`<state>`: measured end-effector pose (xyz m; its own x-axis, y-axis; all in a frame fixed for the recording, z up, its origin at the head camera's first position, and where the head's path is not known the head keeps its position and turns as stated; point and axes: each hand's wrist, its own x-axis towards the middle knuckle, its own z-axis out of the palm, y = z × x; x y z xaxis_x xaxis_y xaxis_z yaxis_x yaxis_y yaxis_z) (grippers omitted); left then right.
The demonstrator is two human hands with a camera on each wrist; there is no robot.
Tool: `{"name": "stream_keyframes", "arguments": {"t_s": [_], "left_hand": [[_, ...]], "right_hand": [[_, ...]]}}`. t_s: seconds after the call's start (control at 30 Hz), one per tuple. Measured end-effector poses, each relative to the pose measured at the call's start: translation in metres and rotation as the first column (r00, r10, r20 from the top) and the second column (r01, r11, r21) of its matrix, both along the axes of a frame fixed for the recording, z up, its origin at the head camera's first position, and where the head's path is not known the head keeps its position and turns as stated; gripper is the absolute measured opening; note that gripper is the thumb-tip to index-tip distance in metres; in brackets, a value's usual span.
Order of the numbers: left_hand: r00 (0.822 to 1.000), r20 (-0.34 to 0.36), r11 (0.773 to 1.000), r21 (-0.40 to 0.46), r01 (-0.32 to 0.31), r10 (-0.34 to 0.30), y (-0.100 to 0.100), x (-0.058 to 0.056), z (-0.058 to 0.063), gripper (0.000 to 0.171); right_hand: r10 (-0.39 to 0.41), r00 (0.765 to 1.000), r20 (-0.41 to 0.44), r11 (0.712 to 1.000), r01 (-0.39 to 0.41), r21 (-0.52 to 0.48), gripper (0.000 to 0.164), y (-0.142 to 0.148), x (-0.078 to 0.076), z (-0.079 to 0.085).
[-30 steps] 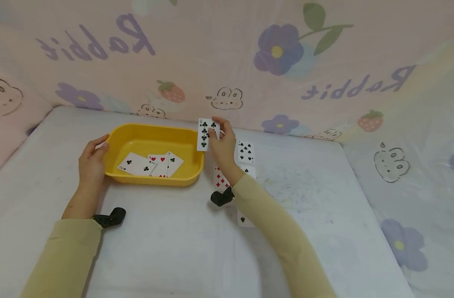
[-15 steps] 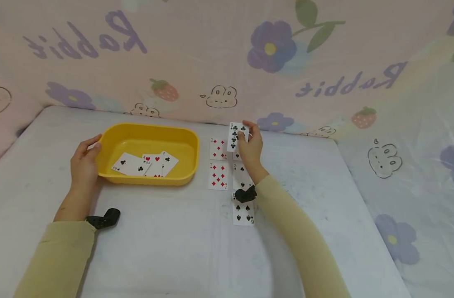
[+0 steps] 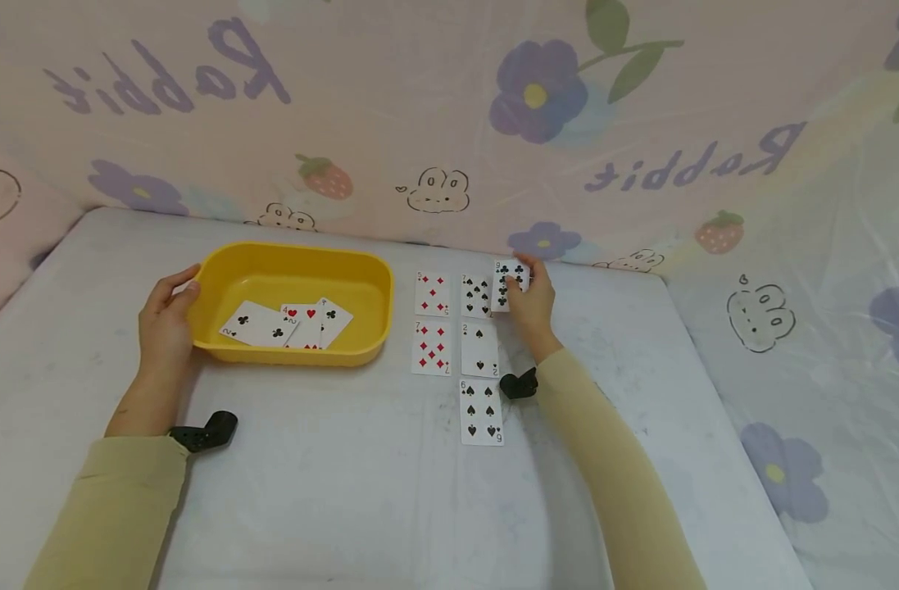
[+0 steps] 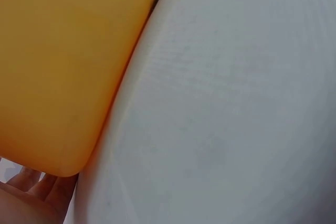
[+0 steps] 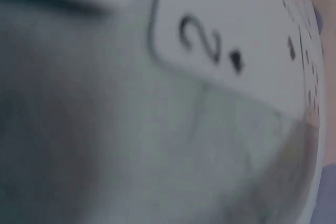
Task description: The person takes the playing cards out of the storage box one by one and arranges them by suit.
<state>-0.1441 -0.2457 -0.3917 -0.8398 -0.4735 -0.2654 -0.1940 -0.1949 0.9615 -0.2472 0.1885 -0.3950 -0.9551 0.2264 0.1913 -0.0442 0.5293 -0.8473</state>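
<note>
Nine of clubs [image 3: 501,286] is pinched in the right fingers [image 3: 533,264].

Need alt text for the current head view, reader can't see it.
A person's right hand holds a nine of clubs beside a column of three spades, while the left hand holds the end of a yellow tray containing playing cards. A column of two diamonds lies between the tray and the spades, on a white table.
</note>
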Motion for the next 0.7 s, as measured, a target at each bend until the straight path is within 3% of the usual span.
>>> {"name": "stream_keyframes", "arguments": {"t_s": [0.27,0.5,0.7], "left_hand": [[1.000,-0.001,1.000,0.019,-0.012,0.012,-0.001,-0.001,0.000,0.035],[1.000,0.008,1.000,0.011,0.000,0.000,-0.001,-0.002,-0.002,0.036],[1.000,-0.002,1.000,0.000,-0.008,0.008,-0.001,-0.002,-0.002,0.036]], "right_hand": [[0.034,0.994,0.103,0.998,-0.039,0.045,0.047,0.013,0.001,-0.004],[0.054,0.963,0.265,0.985,-0.095,0.145,0.058,0.026,-0.002,-0.011],[0.019,0.962,0.271,0.955,-0.097,0.281,0.055,0.028,-0.004,-0.011]]}}
